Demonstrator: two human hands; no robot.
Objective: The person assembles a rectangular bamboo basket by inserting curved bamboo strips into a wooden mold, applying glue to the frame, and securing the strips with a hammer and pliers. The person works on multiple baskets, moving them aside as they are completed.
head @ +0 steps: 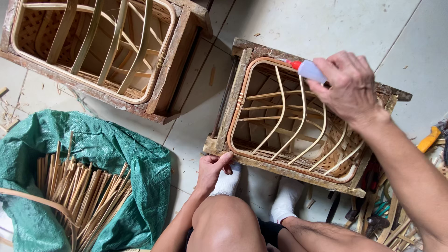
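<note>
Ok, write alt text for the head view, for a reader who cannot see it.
A right hand holds a small red-tipped squeeze bottle over the rim of a bamboo basket frame set in a wooden mould, while the left hand grips its near corner. A second frame and a green sack of bamboo strips lie nearby.

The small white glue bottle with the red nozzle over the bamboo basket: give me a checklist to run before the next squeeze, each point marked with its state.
1. Small white glue bottle with red nozzle gripped in the right hand: ok.
2. Nozzle aimed at the curved orange-brown bamboo rim of the basket: ok.
3. Nozzle tip touching the rim: cannot tell.
4. Left hand steadying the rough wooden frame at its near corner: ok.
5. Thin bamboo ribs seated across the opening: ok.
6. Glue already laid on the rim: cannot tell.
</note>
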